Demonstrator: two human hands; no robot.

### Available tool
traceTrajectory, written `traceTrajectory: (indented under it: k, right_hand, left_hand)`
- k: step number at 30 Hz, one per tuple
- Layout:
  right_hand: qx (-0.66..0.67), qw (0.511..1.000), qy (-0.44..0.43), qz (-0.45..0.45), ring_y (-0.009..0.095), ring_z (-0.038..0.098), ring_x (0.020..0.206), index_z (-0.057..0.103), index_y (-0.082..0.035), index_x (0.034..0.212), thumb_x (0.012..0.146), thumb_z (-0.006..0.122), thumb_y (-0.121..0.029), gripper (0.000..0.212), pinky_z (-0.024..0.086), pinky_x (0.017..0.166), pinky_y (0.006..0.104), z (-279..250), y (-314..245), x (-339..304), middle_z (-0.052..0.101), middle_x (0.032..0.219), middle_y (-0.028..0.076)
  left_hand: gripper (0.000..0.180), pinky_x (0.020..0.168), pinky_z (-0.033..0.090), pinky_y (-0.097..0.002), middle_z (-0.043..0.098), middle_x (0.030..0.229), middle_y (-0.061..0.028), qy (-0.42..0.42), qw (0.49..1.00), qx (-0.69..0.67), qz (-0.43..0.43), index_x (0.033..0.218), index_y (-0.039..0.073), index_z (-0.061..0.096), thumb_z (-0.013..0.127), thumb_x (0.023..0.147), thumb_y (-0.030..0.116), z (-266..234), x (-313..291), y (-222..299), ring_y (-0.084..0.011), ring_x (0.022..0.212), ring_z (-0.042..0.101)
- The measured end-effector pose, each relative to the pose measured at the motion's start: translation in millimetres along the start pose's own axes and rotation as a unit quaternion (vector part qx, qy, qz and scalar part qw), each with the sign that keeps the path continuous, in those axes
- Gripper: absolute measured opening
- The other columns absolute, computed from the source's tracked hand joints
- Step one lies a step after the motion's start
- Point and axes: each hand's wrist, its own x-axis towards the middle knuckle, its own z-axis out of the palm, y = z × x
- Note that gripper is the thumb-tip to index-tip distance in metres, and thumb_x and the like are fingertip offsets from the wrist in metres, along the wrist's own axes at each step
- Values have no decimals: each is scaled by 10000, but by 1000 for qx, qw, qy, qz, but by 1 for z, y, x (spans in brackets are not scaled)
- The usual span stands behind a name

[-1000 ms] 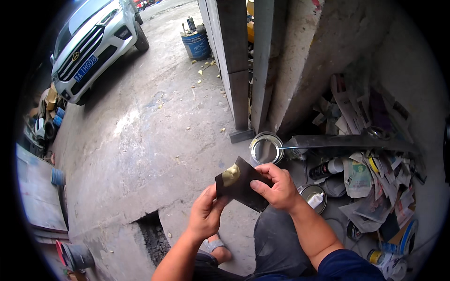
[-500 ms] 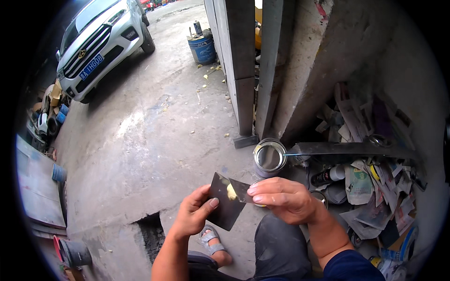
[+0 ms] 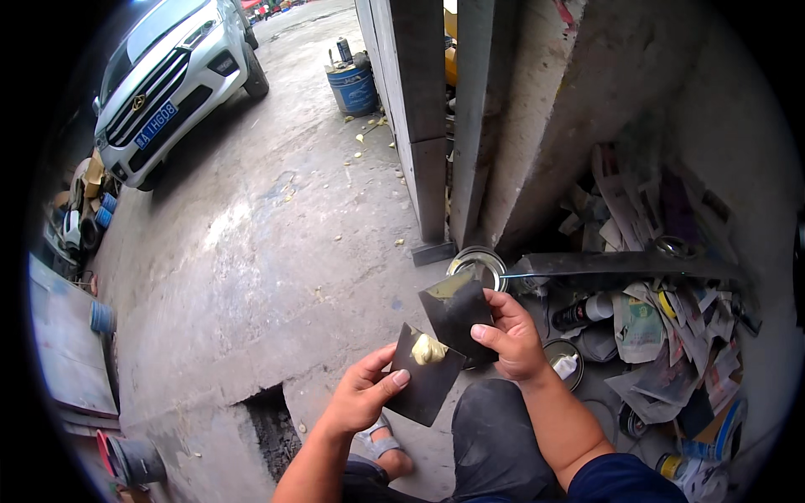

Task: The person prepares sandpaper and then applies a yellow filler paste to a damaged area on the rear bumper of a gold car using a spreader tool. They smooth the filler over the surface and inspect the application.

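My left hand (image 3: 362,396) is closed on a dark, thin, square putty plate (image 3: 429,392), its thumb on top. A pale yellow lump of putty (image 3: 428,350) sits near the plate's upper edge. Gripped between the thumb and fingers of my right hand (image 3: 513,345) is a dark flat putty spreader (image 3: 453,318), with yellowish putty smeared along its far edge. The spreader is just beyond the plate, close to its upper right side. Behind the spreader stands an open round tin (image 3: 478,251), partly hidden by it.
A long dark panel (image 3: 604,265) extends right from beside the tin. Newspaper scraps (image 3: 641,331), cans and a round lid (image 3: 579,366) litter the right. Ahead are a grey post (image 3: 429,168), a blue drum (image 3: 353,90) and a white car (image 3: 168,84). A floor hole (image 3: 272,419) lies left.
My right hand has turned and drawn the spreader off the plate, bringing its smeared face into view. The putty on the left plate shows as a fuller lump. The plate has shifted slightly down and right.
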Motion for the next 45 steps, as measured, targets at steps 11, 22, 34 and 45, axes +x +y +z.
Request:
traceTrajectory:
  k: [11, 22, 34, 45]
  right_hand:
    - [53, 961, 190, 193, 119, 589, 717, 554, -74, 940, 968, 586, -226, 158, 530, 649, 289, -83, 94, -3, 597, 814, 29]
    - [-147, 851, 444, 239, 135, 600, 744, 504, -68, 993, 869, 694, -180, 253, 524, 600, 279, -153, 163, 41, 596, 907, 53]
    - [-51, 831, 491, 256, 136, 578, 610, 534, -73, 809, 841, 667, -153, 158, 475, 502, 271, -158, 179, 58, 587, 717, 46]
    - [-304, 865, 399, 10, 63, 551, 636, 598, -25, 902, 833, 665, -90, 116, 487, 558, 246, -155, 162, 20, 586, 733, -6]
  left_hand:
    - [452, 998, 425, -306, 596, 1257, -97, 75, 997, -28, -1, 1351, -49, 477, 600, 932, 67, -3, 0, -5, -157, 1134, 560]
    - [456, 1011, 417, -329, 600, 1258, -128, 139, 989, -25, 45, 1342, -72, 473, 596, 921, 55, -19, -14, -3, -184, 1143, 568]
    - [471, 1005, 426, -330, 590, 1263, -123, 175, 983, -14, 55, 1341, -65, 463, 595, 909, 66, -30, -26, -3, -186, 1137, 572]
    - [483, 1015, 429, -348, 577, 1287, -134, 178, 982, -16, 62, 1366, -61, 443, 578, 913, 43, -39, -31, -4, -202, 1164, 566]
